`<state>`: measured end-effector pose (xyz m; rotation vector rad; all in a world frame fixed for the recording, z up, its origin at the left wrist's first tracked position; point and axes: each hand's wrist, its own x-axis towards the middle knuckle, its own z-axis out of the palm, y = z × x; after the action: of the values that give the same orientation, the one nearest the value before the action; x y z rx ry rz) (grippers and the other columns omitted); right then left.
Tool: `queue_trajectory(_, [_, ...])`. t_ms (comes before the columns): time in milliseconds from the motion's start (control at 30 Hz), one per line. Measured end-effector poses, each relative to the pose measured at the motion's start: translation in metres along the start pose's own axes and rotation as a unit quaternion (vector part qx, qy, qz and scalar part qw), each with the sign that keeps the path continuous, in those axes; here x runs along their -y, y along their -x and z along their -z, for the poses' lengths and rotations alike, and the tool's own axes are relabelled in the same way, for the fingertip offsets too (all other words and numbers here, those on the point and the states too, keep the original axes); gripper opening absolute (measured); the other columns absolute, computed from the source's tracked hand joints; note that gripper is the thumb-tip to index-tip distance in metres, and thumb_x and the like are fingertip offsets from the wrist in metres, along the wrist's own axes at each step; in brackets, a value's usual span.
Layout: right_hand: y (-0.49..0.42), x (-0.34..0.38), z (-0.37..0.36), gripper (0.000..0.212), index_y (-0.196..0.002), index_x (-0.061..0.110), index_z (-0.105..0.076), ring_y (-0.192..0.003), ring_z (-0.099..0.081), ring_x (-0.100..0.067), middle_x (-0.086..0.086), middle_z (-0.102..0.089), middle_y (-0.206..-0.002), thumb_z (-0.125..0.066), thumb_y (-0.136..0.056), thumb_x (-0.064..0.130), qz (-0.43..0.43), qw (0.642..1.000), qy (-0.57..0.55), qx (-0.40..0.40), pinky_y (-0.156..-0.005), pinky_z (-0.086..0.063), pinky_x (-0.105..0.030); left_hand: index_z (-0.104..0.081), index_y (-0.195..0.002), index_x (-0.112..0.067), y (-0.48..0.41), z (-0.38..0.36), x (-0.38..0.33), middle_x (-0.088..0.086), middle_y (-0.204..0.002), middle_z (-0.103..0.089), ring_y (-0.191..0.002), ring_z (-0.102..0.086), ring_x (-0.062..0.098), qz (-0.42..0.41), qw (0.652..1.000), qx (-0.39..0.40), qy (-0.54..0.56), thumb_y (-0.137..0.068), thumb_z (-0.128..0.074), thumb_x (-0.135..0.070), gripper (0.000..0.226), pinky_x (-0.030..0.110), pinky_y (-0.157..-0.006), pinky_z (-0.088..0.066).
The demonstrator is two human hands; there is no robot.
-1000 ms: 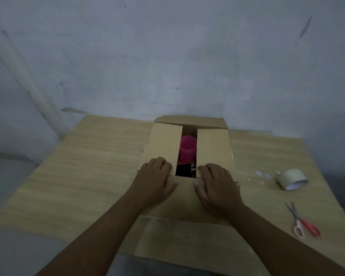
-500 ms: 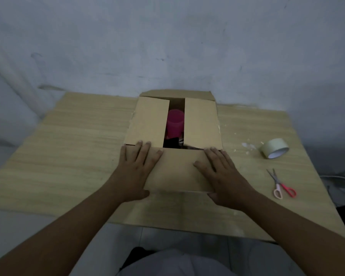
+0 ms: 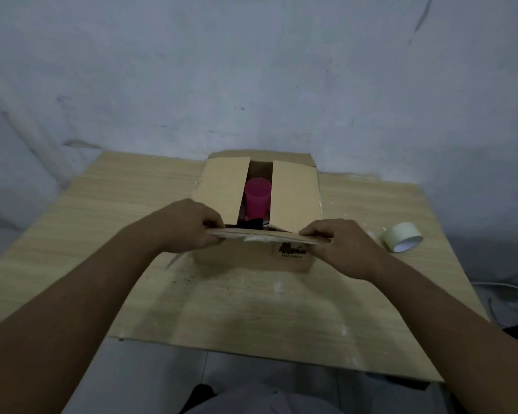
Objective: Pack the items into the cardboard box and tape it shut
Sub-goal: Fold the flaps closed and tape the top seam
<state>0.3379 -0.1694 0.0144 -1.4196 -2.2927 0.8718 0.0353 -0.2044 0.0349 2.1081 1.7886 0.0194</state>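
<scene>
There: left hand [image 3: 192, 227] and right hand [image 3: 341, 243] each pinch one end of the near flap [image 3: 260, 233] on the box [image 3: 245, 258]. Light, bendy cardboard, I'd say, best gripped at the corners.

Box [image 3: 293, 198] is seen in plain tan, with a black printed mark [image 3: 292, 251] on its front. A pink cup [image 3: 257, 195] is noted inside. Tape roll [image 3: 401, 236] is coloured pale cream; table [image 3: 117, 204] is grained light wood.

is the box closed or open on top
Open: the cardboard box has side flaps leaving a gap over a pink cup; left hand and right hand pinch the near flap.
</scene>
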Motion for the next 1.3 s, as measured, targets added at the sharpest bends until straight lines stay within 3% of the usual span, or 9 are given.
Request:
queue_trajectory(133, [-0.018, 0.009, 0.013, 0.009, -0.076, 0.023, -0.074, -0.074, -0.065, -0.014, 0.004, -0.071, -0.078, -0.073, -0.08, 0.031, -0.06, 0.995, -0.074, -0.044, -0.062, -0.055, -0.032, -0.059, -0.078, -0.022, -0.013, 0.019, -0.008, -0.004, -0.069, -0.058, -0.066, -0.053, 0.015, 0.01, 0.98, -0.116, -0.161, -0.088, -0.057, -0.053, 0.033, 0.027, -0.054, -0.031])
queue_trajectory(233, [-0.034, 0.014, 0.022, 0.014, -0.076, 0.016, -0.072, -0.072, -0.065, -0.019, -0.002, -0.07, -0.08, -0.077, -0.076, 0.03, -0.101, 0.982, -0.137, -0.079, -0.057, -0.054, -0.034, -0.052, -0.09, -0.021, -0.023, 0.02, -0.008, 0.001, -0.084, -0.061, -0.079, -0.059, 0.022, -0.017, 0.952, -0.196, -0.235, -0.094, -0.05, -0.052, 0.031, 0.029, -0.058, -0.032])
queue_trajectory(433, [-0.063, 0.005, 0.008, 0.037, -0.087, 0.018, -0.066, -0.079, -0.061, -0.016, 0.003, -0.066, -0.087, -0.081, -0.064, 0.043, -0.161, 0.955, -0.149, -0.198, -0.06, -0.049, -0.031, -0.064, -0.098, -0.016, -0.064, 0.007, 0.015, 0.005, -0.087, -0.063, -0.076, -0.061, 0.029, -0.073, 0.935, -0.306, -0.161, -0.098, -0.046, -0.035, 0.026, 0.032, -0.061, -0.036])
queue_trajectory(600, [-0.087, 0.0, -0.014, 0.052, -0.112, 0.017, -0.054, -0.092, -0.058, -0.021, 0.001, -0.058, -0.102, -0.074, -0.073, 0.045, -0.182, 0.943, -0.069, -0.271, -0.065, -0.039, -0.027, -0.068, -0.108, -0.02, -0.106, -0.005, 0.033, 0.003, -0.094, -0.064, -0.087, -0.058, 0.026, -0.032, 0.952, -0.281, -0.12, -0.1, -0.039, -0.035, 0.033, 0.034, -0.072, -0.035])
queue_trajectory(700, [-0.101, -0.01, -0.031, 0.066, -0.13, 0.016, -0.041, -0.107, -0.053, -0.029, -0.007, -0.044, -0.124, -0.065, -0.08, 0.052, -0.199, 0.949, 0.058, -0.237, -0.076, -0.042, -0.034, -0.065, -0.115, -0.02, -0.123, -0.02, 0.036, 0.003, -0.104, -0.062, -0.095, -0.055, 0.023, -0.014, 0.962, -0.242, -0.123, -0.099, -0.042, -0.034, 0.031, 0.036, -0.079, -0.042])
queue_trajectory(800, [-0.113, -0.02, -0.046, 0.067, -0.131, 0.014, -0.038, -0.112, -0.045, -0.032, -0.013, -0.037, -0.126, -0.054, -0.084, 0.059, -0.203, 0.942, 0.16, -0.215, -0.08, -0.047, -0.039, -0.058, -0.125, -0.019, -0.132, -0.04, 0.043, 0.006, -0.119, -0.056, -0.107, -0.051, 0.022, -0.015, 0.971, -0.232, -0.056, -0.096, -0.048, -0.033, 0.034, 0.038, -0.091, -0.043])
queue_trajectory(933, [-0.123, -0.027, -0.056, 0.068, -0.13, 0.009, -0.04, -0.113, -0.041, -0.033, -0.017, -0.041, -0.127, -0.041, -0.088, 0.062, -0.212, 0.925, 0.218, -0.227, -0.091, -0.042, -0.043, -0.031, -0.146, -0.013, -0.138, -0.057, 0.052, 0.019, -0.149, -0.032, -0.141, -0.027, 0.034, 0.101, 0.969, -0.226, -0.003, -0.093, -0.042, -0.052, 0.066, 0.044, -0.115, -0.024])
queue_trajectory(1033, [-0.134, -0.027, -0.061, 0.07, -0.138, 0.005, -0.033, -0.118, -0.041, -0.033, -0.018, -0.042, -0.132, -0.031, -0.093, 0.059, -0.223, 0.926, 0.216, -0.217, -0.096, -0.037, -0.044, -0.009, -0.153, -0.007, -0.144, -0.059, 0.059, 0.021, -0.16, -0.006, -0.148, -0.002, 0.035, 0.191, 0.96, -0.201, 0.041, -0.091, -0.033, -0.066, 0.089, 0.049, -0.118, -0.008])
queue_trajectory(1300, [-0.174, -0.031, -0.056, 0.068, -0.147, 0.002, -0.018, -0.122, -0.045, -0.034, -0.019, -0.042, -0.14, -0.022, -0.099, 0.049, -0.256, 0.922, 0.204, -0.205, -0.096, -0.041, -0.047, -0.015, -0.149, 0.001, -0.177, -0.04, 0.079, 0.02, -0.15, -0.03, -0.135, -0.034, 0.036, 0.226, 0.941, -0.207, 0.14, -0.095, -0.038, -0.056, 0.082, 0.051, -0.101, -0.039])
